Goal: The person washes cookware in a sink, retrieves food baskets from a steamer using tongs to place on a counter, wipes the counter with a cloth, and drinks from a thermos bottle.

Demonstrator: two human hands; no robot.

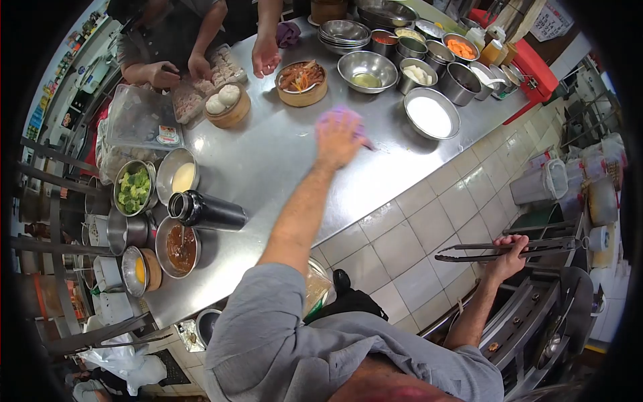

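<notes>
My left hand (338, 139) lies on a purple cloth (341, 120), pressing it flat on the steel table (268, 157); the hand is slightly blurred. Off to the right, away from the table, my right hand (510, 254) grips black metal tongs (469, 253), whose arms are apart with nothing between them. Beyond the cloth stands a bamboo steamer with food (301, 82). A metal bowl with a little yellowish liquid (367, 72) is near it, and a bowl of white content (432, 115) sits close to the table's right edge.
Across the table are a co-worker's hands (181, 72) and another person's hand (266, 57). A steamer with white buns (228, 104) and a plastic box (144, 115) stand there. Nearer left are a black flask (214, 211), broccoli (134, 187) and a sauce bowl (181, 248).
</notes>
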